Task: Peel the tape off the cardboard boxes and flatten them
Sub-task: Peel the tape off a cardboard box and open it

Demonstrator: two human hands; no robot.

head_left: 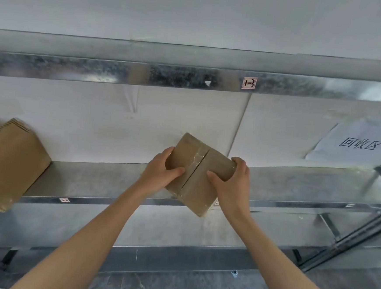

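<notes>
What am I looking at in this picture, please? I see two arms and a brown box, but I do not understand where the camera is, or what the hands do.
There is no machine here. A person wears one camera on the head, so the picture looks forward and down along that person's own arms. The left hand and the right hand both grip a small box, held tilted in front of a metal shelf. Shiny tape runs along the closed middle seam of this box; it is not yet peeled off. A bigger box sits on the shelf at the left. At the right there is a white sheet with printed characters.
</notes>
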